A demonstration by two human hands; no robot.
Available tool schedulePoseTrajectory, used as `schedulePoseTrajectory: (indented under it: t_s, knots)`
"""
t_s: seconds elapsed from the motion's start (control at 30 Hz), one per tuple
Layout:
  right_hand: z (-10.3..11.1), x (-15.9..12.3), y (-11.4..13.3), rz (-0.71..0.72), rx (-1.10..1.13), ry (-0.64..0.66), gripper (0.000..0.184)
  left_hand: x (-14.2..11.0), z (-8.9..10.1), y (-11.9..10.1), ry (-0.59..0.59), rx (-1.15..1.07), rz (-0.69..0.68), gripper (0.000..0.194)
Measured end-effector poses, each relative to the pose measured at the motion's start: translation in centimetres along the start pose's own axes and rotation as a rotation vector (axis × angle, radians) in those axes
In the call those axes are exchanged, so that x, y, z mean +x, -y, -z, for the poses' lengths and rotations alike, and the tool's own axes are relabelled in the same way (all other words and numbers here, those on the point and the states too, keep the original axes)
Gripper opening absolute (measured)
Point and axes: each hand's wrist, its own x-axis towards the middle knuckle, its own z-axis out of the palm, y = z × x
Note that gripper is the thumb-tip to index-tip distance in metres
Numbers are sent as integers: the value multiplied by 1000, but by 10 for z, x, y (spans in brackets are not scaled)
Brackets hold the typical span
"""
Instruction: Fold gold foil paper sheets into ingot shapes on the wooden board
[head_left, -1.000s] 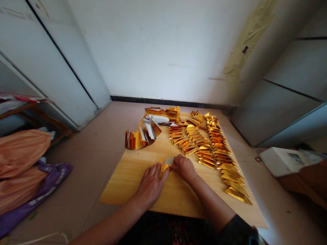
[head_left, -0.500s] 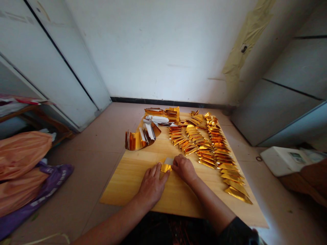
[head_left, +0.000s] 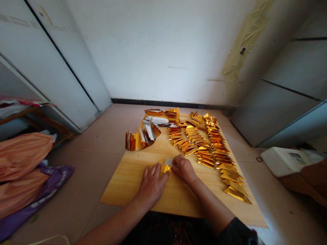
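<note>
A small sheet of gold foil paper (head_left: 166, 168), partly folded and with a pale grey-white side showing, lies on the wooden board (head_left: 127, 180) between my hands. My left hand (head_left: 153, 182) rests over its left edge, holding it with the thumb and index finger while the other fingers stretch forward. On the other side, my right hand (head_left: 184, 169) has its fingers curled and pinches the right edge of the paper. Rows of folded gold paper pieces (head_left: 224, 153) stand to the right of my right hand.
Bundles of gold and white paper sheets (head_left: 136, 141) stand at the board's back left. An orange bag (head_left: 22, 153) and a purple bag (head_left: 55, 177) lie on the floor at left. A white box (head_left: 278, 160) stands at right, and a wall (head_left: 163, 51) rises behind.
My hands stay at almost the same spot on the paper, with only slight finger movement. The folded rows and paper bundles have not moved.
</note>
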Motion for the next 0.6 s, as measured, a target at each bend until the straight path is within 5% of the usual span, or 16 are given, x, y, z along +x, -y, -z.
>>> schedulePoseTrajectory:
  t_s: [0.17,0.33,0.6]
  knots:
    - [-1,-3,-7,164,20,-63,26,8,6,8,-26,-66,-10,23]
    - [-2,-12,1,359,-75,-60,16,24,9,21,-37,-171,1,10]
    - [-13,-26,25,275,-186,-68,14,33,-4,22,-134,-299,151,8]
